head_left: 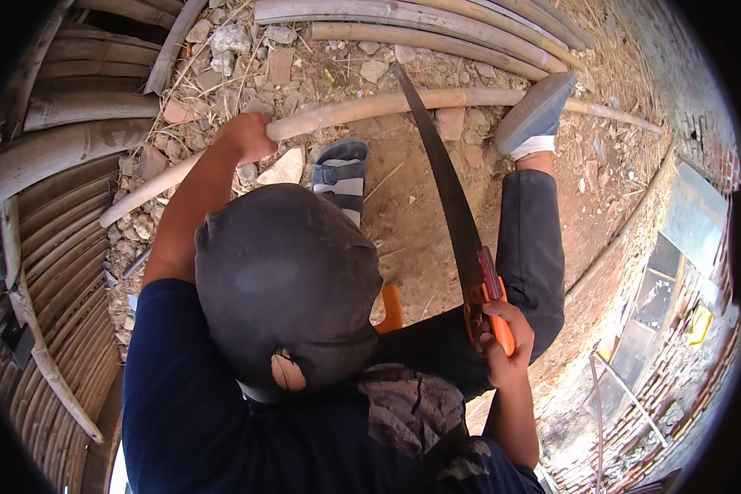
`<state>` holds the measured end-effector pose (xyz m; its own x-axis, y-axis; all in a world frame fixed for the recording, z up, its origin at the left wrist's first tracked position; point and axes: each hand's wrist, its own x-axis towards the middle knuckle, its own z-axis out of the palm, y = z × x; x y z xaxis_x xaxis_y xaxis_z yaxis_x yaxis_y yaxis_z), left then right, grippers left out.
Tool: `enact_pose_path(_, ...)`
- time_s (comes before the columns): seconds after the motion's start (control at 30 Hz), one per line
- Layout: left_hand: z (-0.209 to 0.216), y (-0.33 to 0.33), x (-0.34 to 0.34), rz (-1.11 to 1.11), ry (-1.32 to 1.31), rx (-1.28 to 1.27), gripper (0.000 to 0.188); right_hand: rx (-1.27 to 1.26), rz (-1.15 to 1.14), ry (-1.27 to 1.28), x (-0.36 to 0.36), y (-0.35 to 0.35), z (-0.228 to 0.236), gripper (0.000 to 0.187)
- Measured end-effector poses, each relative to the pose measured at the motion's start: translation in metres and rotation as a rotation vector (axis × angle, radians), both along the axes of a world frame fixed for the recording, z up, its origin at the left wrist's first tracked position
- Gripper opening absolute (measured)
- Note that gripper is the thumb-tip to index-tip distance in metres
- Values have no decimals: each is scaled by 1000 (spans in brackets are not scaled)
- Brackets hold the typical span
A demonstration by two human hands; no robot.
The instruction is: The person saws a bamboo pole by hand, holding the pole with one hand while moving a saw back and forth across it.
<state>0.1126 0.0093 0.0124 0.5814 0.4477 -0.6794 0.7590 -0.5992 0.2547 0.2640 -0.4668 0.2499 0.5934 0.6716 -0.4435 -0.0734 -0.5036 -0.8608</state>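
Neither of my hands shows in the head view. Close in front of me a person in a dark cap (284, 280) and navy top crouches, seen from above and behind. That person's right hand (506, 342) is closed around the orange handle of a handsaw (440, 169). The long dark blade slants up and left, its tip beyond a bamboo pole (337, 115); whether it touches the pole, I cannot tell. The person's left hand (255, 138) grips the pole left of the blade. One shoe (535, 115) rests over the pole right of the blade.
Thick bamboo lengths (436, 20) lie at the far side. Stones and broken brick (284, 169) cover the dirt at left. A slatted bamboo structure (58, 288) stands left, a brick wall (675, 412) right. An orange object (391, 309) and a strapped sandal (340, 177) show beside the cap.
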Motion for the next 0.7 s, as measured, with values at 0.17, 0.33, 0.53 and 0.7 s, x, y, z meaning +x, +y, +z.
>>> enact_pose_path(0.17, -2, -4, 3, -15, -2, 11, 50, -1, -10, 37, 6, 30, -11, 43)
enact_pose_path(0.33, 3, -1, 1, 2, 19, -23, 49, 14, -11, 3, 5, 18, -4, 44)
enact_pose_path(0.53, -4, -3, 0, -31, -15, 43, 50, -1, -28, 50, -1, 13, -5, 44)
enact_pose_path(0.7, 1, -2, -1, -17, -22, 14, 50, 9, 7, -32, 1, 28, -14, 46)
